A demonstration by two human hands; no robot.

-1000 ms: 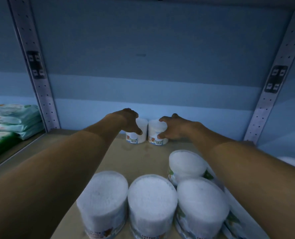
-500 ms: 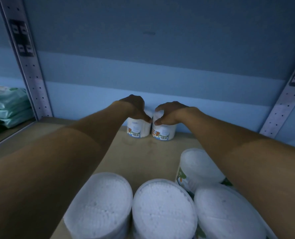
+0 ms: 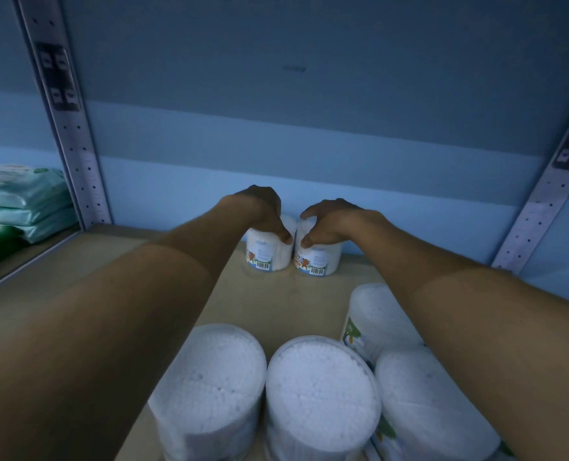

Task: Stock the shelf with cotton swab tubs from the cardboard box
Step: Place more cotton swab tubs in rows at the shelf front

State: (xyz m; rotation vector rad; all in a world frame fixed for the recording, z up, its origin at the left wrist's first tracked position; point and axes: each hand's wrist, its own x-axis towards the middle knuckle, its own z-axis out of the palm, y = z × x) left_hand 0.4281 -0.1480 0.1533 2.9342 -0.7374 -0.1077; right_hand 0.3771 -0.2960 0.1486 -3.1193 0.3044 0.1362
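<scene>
Since the earlier frame the two far tubs and the hands on them sit slightly lower and further right in view, and the hands have kept their hold, thumbs pointing toward each other; the near tubs also show more of their tops. Nearest, at 6 o'clock, three large cotton swab tubs stand upright in a row on the shelf (image 3: 283, 304): the left front tub (image 3: 210, 384), the middle front tub (image 3: 319, 394) touching it, and the right front tub (image 3: 433, 407) touching that one. Just behind, at 4 o'clock, a fourth large tub (image 3: 376, 314) stands partly hidden by the right forearm. That makes four large tubs in front. Both bare forearms reach past them toward 12 o'clock. At the back of the shelf, against the blue back panel (image 3: 309, 154), two smaller tubs stand upright and touching: the left small tub (image 3: 268, 257) and the right small tub (image 3: 319, 261), each with a barcode label facing the camera. The left hand (image 3: 263, 211) grips the top of the left small tub, fingers curled over its lid; the right hand (image 3: 329, 221) grips the top of the right one likewise. At 9 o'clock, beyond a perforated metal upright (image 3: 66, 121), a stack of green soft packs (image 3: 17, 204) lies on the neighbouring shelf bay; a second upright (image 3: 549, 184) rises at 2 o'clock.
</scene>
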